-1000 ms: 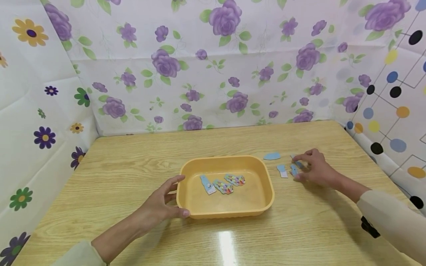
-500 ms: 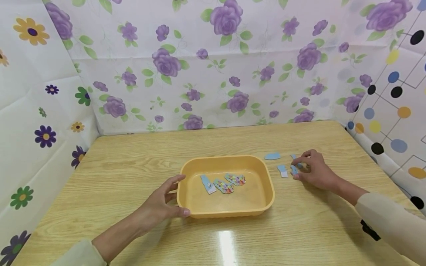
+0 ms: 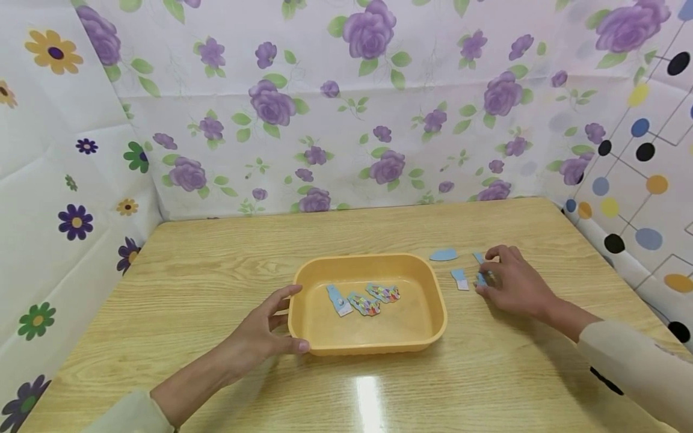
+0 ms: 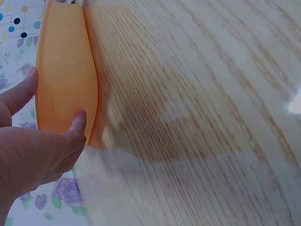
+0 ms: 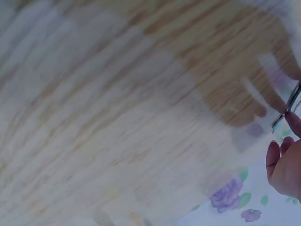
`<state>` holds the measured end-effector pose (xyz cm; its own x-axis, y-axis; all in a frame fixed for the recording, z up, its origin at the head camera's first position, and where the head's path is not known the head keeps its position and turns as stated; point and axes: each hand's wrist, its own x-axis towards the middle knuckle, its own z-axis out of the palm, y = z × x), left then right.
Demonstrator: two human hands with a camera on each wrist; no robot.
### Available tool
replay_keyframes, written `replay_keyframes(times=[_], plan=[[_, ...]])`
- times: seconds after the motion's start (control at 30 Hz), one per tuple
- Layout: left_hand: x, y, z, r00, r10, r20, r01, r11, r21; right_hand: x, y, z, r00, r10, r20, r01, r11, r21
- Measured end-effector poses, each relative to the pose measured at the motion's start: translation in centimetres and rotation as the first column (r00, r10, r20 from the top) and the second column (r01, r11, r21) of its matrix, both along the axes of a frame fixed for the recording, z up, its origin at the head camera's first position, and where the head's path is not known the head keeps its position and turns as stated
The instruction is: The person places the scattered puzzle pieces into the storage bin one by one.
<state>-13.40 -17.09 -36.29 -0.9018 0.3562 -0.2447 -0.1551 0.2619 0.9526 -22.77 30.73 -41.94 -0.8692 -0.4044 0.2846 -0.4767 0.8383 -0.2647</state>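
Observation:
My left hand [image 3: 264,329] grips the left end of a yellow plastic tray [image 3: 368,347], thumb at the near corner and fingers at the rim. In the left wrist view its fingertips rest on the tray's outer wall [image 4: 66,70]. Inside the tray lie a blue-and-white puzzle piece [image 3: 338,300] and two multicoloured puzzle pieces [image 3: 364,304]. To the right of the tray, my right hand [image 3: 517,285] pinches a small blue puzzle piece [image 3: 480,279], partly hidden by the fingers. In the right wrist view that piece shows as a tilted thin edge [image 5: 292,100] at the fingertips.
On the wooden table [image 3: 227,252], a blue puzzle piece [image 3: 443,255] and a blue-and-white one [image 3: 459,279] lie between tray and right hand. Another blue piece [image 3: 479,257] is partly behind the fingers. Flowered sheets [image 3: 325,150] stand behind and at the left; a dotted one [image 3: 639,198] is at the right.
My right fingers have closed on the small blue piece and drawn back slightly, and it now sits tilted between them. The left hand and tray have stayed in place.

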Motion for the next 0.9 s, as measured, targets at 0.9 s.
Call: replay_keyframes(times=[0.9], plan=[[0.0,0.0,0.0,1.000,-0.010,-0.003,0.010,1.000,0.008,-0.5,0.0,2.0,0.986,-0.011,0.168,0.068,0.939,-0.338]])
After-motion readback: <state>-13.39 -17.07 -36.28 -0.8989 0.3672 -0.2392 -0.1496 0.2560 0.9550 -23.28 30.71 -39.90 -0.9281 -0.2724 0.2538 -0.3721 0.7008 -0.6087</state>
